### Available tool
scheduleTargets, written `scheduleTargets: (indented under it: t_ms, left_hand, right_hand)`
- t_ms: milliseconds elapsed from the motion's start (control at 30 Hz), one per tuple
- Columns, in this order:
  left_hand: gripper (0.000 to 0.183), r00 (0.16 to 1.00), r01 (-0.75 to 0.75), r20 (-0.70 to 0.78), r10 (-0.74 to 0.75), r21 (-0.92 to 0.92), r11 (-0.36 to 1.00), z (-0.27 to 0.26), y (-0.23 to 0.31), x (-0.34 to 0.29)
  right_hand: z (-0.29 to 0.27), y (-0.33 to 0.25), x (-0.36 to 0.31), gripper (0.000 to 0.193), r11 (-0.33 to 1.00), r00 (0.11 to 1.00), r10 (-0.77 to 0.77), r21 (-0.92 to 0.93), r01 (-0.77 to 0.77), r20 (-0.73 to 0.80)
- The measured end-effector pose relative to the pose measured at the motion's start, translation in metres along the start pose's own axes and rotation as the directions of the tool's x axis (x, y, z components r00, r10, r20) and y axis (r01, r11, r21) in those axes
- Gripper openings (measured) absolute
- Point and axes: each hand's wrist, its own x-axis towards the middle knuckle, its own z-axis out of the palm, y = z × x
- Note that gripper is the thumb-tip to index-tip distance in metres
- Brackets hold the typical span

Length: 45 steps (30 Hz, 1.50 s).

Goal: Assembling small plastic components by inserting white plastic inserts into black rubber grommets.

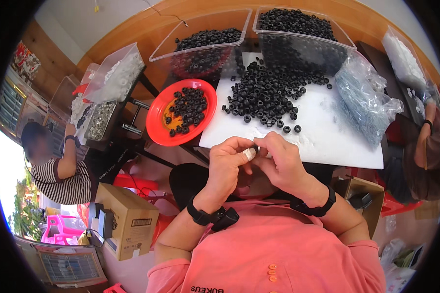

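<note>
My left hand [226, 163] and my right hand [284, 163] meet just in front of the white board's near edge. Between their fingertips is a small black ring-shaped part [256, 148], mostly covered by the fingers. The left thumb and forefinger pinch it, and pale tape wraps one digit of that hand. The right fingers are closed against the left ones; whatever else they hold is hidden. Beyond my hands, a pile of black ring-shaped parts [266, 93] spreads over the white board [327, 141]. More such parts lie in a red plate [154, 119] to the left.
Two clear bins [200, 52] [303, 36] of black parts stand at the back. A clear plastic bag [362, 102] of grey-blue pieces lies on the board's right. Left are a metal tray [100, 122], a cardboard box [127, 219] and a person in stripes [63, 178]; another person [428, 146] sits right.
</note>
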Motion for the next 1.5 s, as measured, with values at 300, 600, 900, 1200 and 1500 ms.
scheduleTargets:
  t_ms: [300,600,900,1200,1500]
  left_hand:
    - [0.013,0.989,0.105,0.106,-0.099,-0.057,0.993,-0.001,0.004,-0.005]
    - [0.012,0.985,0.074,0.157,-0.068,-0.034,0.997,-0.017,-0.005,-0.004]
    - [0.013,0.994,-0.097,-0.027,0.110,0.297,0.950,-0.035,0.034,0.008]
    - [0.022,0.762,-0.300,-0.026,0.647,0.871,0.388,-0.098,0.057,0.076]
    - [0.052,0.601,-0.725,0.689,0.404,0.683,-0.085,0.054,0.004,0.068]
  right_hand:
    - [0.013,0.000,-0.003,0.033,0.972,0.987,-0.065,-0.233,0.030,-0.144]
    - [0.017,-0.003,-0.003,0.028,0.993,1.000,-0.025,-0.119,0.024,-0.006]
    - [-0.011,-0.017,0.012,0.028,0.980,0.999,0.027,-0.198,-0.035,-0.045]
    - [-0.123,0.040,-0.010,0.013,0.645,0.918,0.180,-0.662,-0.381,-0.353]
    - [-0.122,0.074,0.011,0.036,0.333,0.945,0.260,-0.900,-0.282,-0.200]
